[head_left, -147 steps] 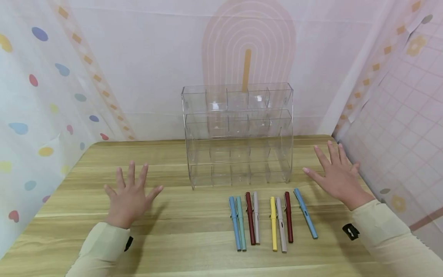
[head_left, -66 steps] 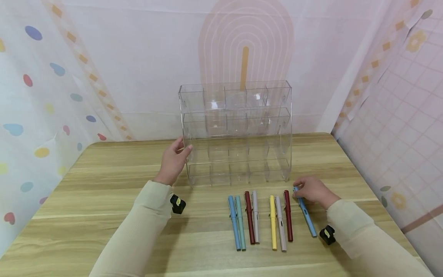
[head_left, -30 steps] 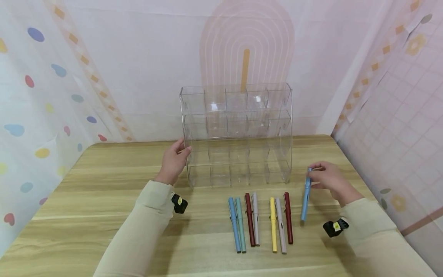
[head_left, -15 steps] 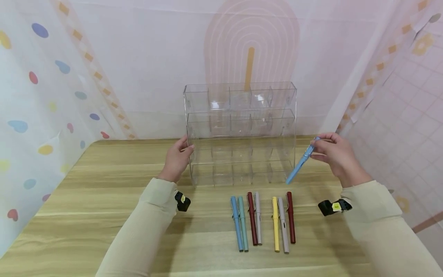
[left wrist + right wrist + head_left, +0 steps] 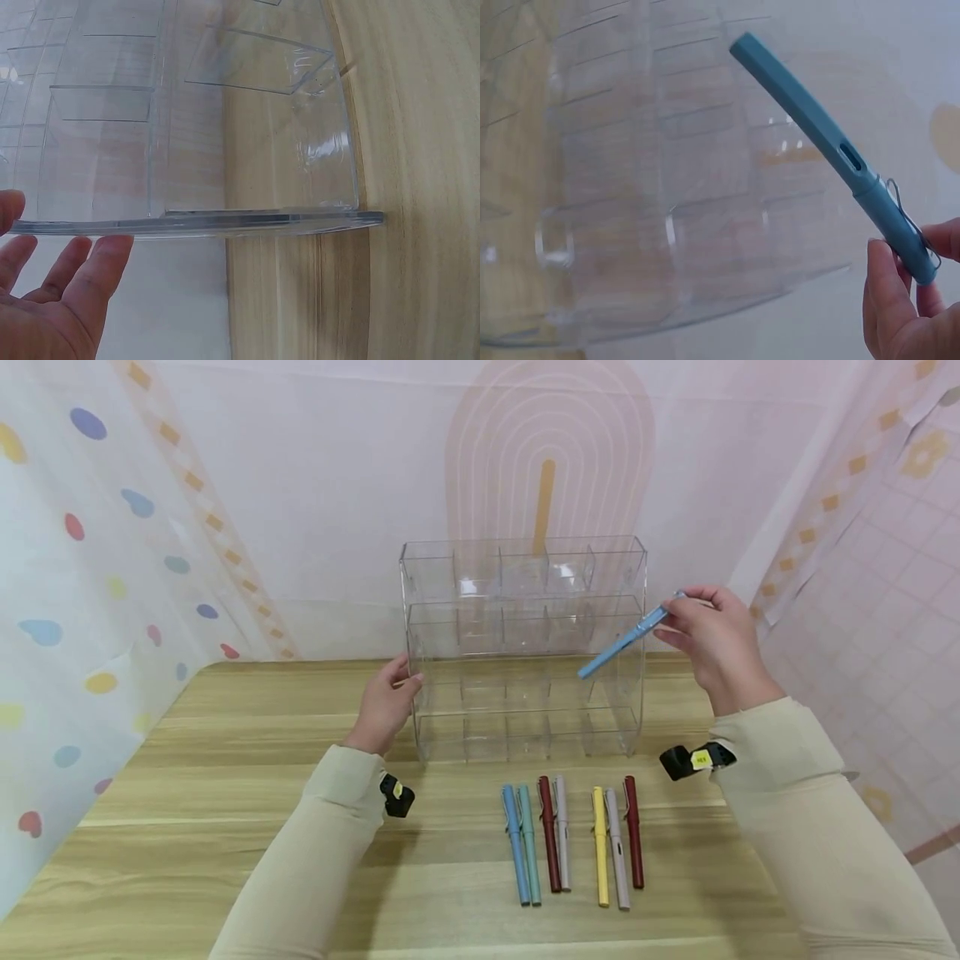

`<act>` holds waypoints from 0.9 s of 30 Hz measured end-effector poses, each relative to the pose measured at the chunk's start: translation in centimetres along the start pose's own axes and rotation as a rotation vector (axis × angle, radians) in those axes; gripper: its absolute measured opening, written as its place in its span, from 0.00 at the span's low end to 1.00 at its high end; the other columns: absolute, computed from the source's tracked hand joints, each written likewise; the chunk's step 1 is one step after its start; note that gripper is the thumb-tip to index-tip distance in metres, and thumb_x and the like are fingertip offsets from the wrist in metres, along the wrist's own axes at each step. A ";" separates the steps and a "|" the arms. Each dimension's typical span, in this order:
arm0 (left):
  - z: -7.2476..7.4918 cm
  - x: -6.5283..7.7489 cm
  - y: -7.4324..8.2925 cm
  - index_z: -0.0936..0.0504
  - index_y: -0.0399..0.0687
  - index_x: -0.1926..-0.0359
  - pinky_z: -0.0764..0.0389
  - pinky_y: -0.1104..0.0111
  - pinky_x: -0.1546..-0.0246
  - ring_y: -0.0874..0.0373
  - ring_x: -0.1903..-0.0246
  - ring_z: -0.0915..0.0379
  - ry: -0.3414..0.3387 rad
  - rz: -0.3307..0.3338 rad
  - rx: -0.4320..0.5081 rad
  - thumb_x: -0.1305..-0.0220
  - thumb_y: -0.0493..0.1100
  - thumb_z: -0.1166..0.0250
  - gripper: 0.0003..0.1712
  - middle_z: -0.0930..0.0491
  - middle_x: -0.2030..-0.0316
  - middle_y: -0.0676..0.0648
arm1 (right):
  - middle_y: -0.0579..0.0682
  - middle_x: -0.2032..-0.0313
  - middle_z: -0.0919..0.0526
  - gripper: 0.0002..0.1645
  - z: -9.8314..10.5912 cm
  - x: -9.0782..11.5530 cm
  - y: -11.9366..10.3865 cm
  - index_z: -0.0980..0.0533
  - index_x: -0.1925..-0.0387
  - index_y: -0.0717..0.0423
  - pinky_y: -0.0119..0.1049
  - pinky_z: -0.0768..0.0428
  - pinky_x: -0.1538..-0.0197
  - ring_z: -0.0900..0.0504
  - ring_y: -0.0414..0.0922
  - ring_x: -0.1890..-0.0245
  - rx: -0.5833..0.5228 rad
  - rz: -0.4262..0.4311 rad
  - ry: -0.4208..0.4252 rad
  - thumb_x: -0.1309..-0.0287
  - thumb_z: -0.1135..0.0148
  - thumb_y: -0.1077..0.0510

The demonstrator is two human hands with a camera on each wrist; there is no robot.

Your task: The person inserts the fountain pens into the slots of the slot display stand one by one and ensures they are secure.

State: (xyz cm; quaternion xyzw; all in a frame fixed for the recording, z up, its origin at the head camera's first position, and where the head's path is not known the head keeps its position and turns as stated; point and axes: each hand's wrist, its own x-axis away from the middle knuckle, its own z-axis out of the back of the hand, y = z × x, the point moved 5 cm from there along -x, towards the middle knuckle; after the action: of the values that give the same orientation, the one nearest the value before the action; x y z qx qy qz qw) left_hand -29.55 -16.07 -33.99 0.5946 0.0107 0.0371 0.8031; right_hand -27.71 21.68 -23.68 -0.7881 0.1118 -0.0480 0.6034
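Blue pen [image 5: 622,646], higher than before, in pinching grip of right hand [image 5: 718,642], left hand [image 5: 386,703] apparently around edge of clear rack [image 5: 522,635].

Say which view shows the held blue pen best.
The right wrist view: the held blue pen appears largest there, nearly all uncovered. The head view shows it smaller, tilted, pinched in the right hand; the left wrist view does not show it.

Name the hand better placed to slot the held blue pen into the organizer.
Right hand, probably: it pinches the blue pen by one end, the other toward the clear organizer; the left hand holds the organizer's left side.
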 end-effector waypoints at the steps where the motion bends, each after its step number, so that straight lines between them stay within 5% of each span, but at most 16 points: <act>1: 0.0 0.0 0.0 0.47 0.45 0.25 0.28 0.71 0.61 0.48 0.44 0.32 -0.001 0.001 0.001 0.27 0.39 0.49 0.32 0.33 0.38 0.36 | 0.46 0.70 0.22 0.10 -0.4 -0.1 -0.3 0.33 0.61 0.58 0.29 0.18 0.67 0.18 0.37 0.73 -0.004 0.005 0.015 0.40 0.41 0.68; 27: 0.4 0.3 -0.3 0.45 0.45 0.26 0.27 0.67 0.58 0.43 0.42 0.34 -0.023 -0.005 0.008 0.26 0.40 0.50 0.31 0.34 0.38 0.36 | 0.49 0.63 0.24 0.13 -6.4 -4.0 -3.7 0.33 0.64 0.54 0.33 0.17 0.61 0.17 0.42 0.68 -0.268 0.099 0.245 0.42 0.38 0.69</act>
State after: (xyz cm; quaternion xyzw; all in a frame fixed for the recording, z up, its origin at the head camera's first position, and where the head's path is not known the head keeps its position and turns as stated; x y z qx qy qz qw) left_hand -29.26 -16.53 -34.16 0.5983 0.0032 0.0281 0.8008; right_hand -32.50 17.57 -18.17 -0.8432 0.2287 -0.0985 0.4765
